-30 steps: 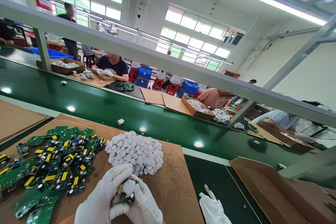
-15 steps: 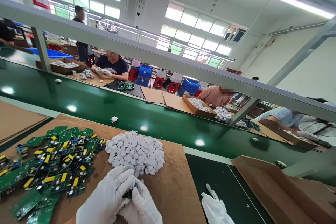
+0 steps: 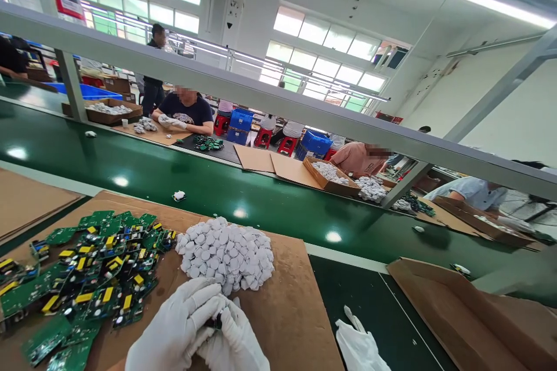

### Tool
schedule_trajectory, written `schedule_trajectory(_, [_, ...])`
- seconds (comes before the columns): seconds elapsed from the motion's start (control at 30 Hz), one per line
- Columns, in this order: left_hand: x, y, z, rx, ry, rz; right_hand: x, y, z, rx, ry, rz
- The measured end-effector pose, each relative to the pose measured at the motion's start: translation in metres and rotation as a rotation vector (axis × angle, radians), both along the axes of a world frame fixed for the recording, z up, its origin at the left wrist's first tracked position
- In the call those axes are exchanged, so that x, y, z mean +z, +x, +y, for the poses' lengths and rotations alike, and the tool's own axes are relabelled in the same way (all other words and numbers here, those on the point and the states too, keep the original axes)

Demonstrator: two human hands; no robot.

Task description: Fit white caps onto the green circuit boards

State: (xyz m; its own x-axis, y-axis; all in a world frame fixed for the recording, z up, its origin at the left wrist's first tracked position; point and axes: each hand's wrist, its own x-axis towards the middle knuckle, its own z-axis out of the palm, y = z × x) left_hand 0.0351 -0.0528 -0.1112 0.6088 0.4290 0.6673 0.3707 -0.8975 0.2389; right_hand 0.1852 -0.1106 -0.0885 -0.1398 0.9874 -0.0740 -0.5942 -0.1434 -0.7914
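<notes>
Both my hands wear white gloves and meet above the cardboard sheet (image 3: 296, 301). My left hand (image 3: 178, 324) and my right hand (image 3: 235, 336) are closed around a small circuit board (image 3: 214, 321); only a dark, partly green bit of it shows between the fingers. Just beyond them lies a heap of white round discs (image 3: 224, 252). To the left spreads a pile of green circuit boards (image 3: 100, 266) with yellow and black parts.
A green conveyor belt (image 3: 270, 200) runs across, carrying a few small white pieces (image 3: 178, 195). On the right are a white glove (image 3: 359, 345) and an open cardboard box (image 3: 470, 313). A metal rail (image 3: 243, 87) crosses ahead; people sit beyond.
The white pieces on the belt have moved left. My hands stay together in nearly the same place, the fingers shifted slightly over the board. A standing person in the background has moved right.
</notes>
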Motion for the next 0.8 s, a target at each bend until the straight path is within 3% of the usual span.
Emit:
schedule_trajectory(0.1, [0.008,-0.001,-0.004,-0.008,0.008,-0.072,0.002,0.003,-0.001,-0.003,0.004,-0.005])
schedule_trajectory(0.23, [0.020,-0.005,-0.012,-0.078,-0.394,-0.134,0.007,0.008,-0.001,-0.003,0.009,-0.012])
schedule_trajectory(0.37, [0.018,0.004,-0.016,-0.070,-0.722,-0.304,0.010,0.009,-0.001,-0.003,0.000,-0.017])
schedule_trajectory(0.63, [0.004,0.008,-0.012,-0.044,-0.697,-0.410,0.006,0.003,0.002,-0.014,-0.021,-0.028])
schedule_trajectory(0.8, [0.012,0.010,-0.011,-0.119,-0.950,-0.388,0.004,0.002,0.001,-0.024,-0.030,-0.013])
